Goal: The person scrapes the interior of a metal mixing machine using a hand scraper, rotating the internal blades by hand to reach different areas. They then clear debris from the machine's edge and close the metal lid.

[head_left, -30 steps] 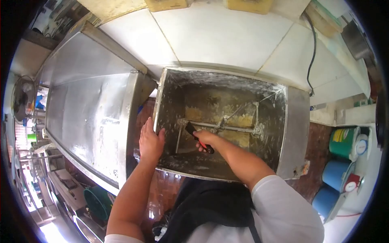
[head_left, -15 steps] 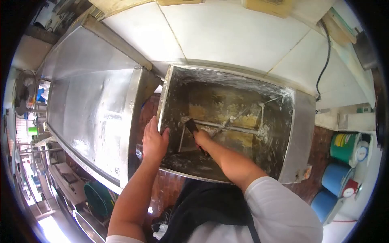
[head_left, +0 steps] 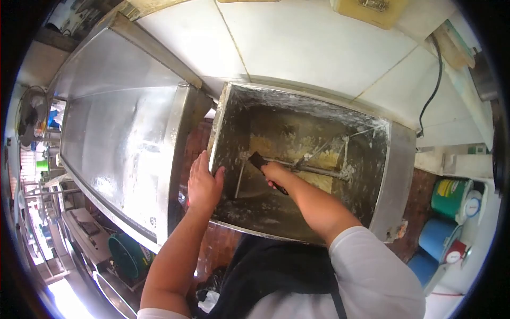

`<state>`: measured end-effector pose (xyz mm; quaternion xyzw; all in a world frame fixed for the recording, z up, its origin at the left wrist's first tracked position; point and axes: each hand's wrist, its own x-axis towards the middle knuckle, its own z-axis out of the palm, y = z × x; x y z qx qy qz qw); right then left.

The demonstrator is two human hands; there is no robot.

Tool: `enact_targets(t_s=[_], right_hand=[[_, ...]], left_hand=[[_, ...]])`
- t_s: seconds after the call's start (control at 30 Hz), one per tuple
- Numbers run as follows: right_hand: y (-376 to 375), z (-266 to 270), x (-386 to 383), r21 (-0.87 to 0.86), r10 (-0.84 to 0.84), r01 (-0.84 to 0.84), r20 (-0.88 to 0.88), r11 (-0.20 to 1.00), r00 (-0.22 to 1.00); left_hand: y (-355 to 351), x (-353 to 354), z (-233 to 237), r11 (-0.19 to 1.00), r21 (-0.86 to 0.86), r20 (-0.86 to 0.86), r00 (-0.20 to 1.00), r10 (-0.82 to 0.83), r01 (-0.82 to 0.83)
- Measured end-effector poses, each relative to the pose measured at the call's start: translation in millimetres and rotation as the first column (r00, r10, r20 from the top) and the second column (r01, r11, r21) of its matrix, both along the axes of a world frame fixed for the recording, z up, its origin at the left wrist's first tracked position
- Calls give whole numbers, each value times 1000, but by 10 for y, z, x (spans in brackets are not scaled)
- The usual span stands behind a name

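A deep rectangular steel tub (head_left: 399,178), its inner walls smeared with whitish residue, lies in front of me. Thin metal rods (head_left: 321,170) cross its inside, crusted with pale lumps at their joints. Inside the tub, my right hand (head_left: 274,174) is wrapped around a black brush-like tool (head_left: 257,159), whose broad dark end overlaps the left end of the long rod. The tool's working face is hidden. My left hand (head_left: 205,183) rests against the tub's left rim, fingers stretched out and thumb apart, holding nothing.
A large sloped steel housing (head_left: 117,133) stands close on the left. White tiled wall (head_left: 297,42) rises behind the tub, with a black cable (head_left: 438,80) hanging at right. Green (head_left: 450,196) and blue buckets (head_left: 436,234) stand at far right. A dark green tub (head_left: 127,255) sits lower left.
My right hand and the black tool have shifted slightly right and up along the rod. My left hand stays at the rim. The view has tilted a little.
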<state>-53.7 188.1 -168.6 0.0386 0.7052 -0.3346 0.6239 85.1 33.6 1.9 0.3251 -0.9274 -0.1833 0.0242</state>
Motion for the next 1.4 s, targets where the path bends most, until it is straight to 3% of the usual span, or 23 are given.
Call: enact_targets(t_s=[0.17, 0.27, 0.37, 0.43, 0.87, 0.97, 1.07, 1.17, 1.23, 1.4], right_hand=[[-6, -86, 157, -19, -40, 41, 62, 999, 997], [-67, -5, 175, -22, -149, 151, 80, 988, 986], [-186, 95, -56, -16, -134, 136, 115, 991, 984], [-147, 119, -220, -15, 37, -35, 98, 999, 994], [-252, 25, -324, 64, 105, -113, 111, 992, 988], [-295, 109, -476, 84, 115, -121, 71, 989, 991], [-263, -55, -537, 114, 50, -41, -78, 993, 996], [-67, -121, -340, -14, 46, -50, -211, 999, 976], [-14, 95, -184, -120, 175, -191, -130, 974, 976], [-36, 252, 9, -201, 213, -202, 32, 959, 977]], left_hand=[[2, 5, 4, 1000, -8, 4, 1000, -18, 18], [1, 6, 13, 1000, -11, 6, 1000, -18, 18], [-14, -11, 11, 1000, -14, -3, 1000, -19, 19], [10, 1, -1, 999, -8, -10, 999, -34, 34], [6, 6, 11, 1000, -21, -11, 1000, -18, 17], [11, -9, 21, 1000, -11, -18, 1000, -11, 11], [8, -7, 17, 1000, -17, -10, 1000, 2, -2], [-1, 10, -7, 1000, -19, -9, 1000, -11, 11], [-7, -4, -8, 1000, -19, -25, 1000, -12, 12], [7, -26, 34, 1000, 15, -15, 1000, -3, 3]])
